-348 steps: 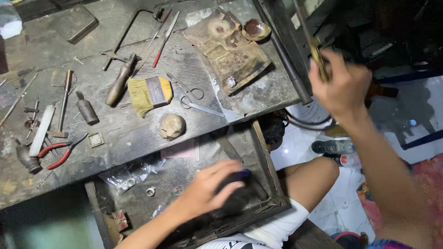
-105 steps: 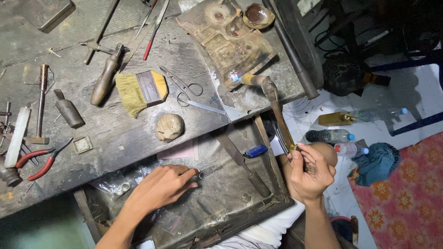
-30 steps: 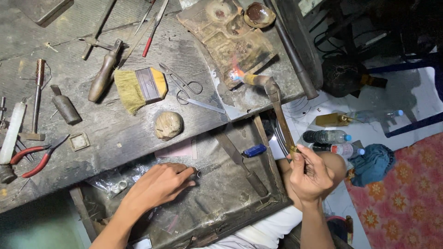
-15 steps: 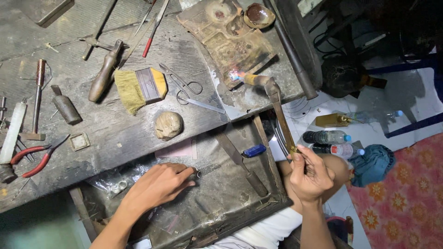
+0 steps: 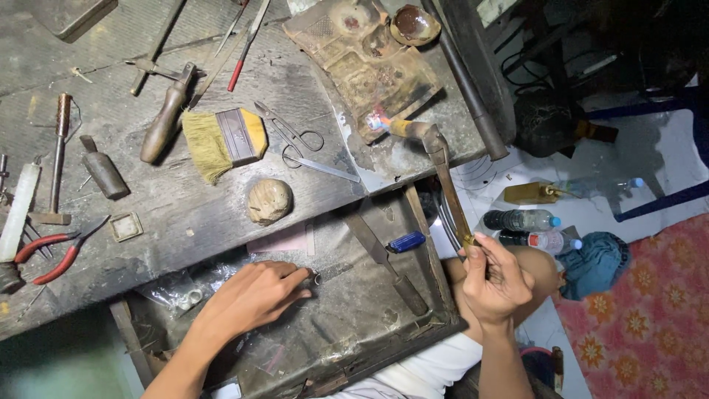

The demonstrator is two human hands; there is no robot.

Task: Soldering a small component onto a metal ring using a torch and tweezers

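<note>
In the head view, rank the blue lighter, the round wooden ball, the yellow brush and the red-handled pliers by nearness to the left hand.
From the left hand:
1. Round wooden ball, on the bench just above.
2. Blue lighter, in the drawer to the right.
3. Yellow brush, higher on the bench.
4. Red-handled pliers, far at the left edge.
</note>
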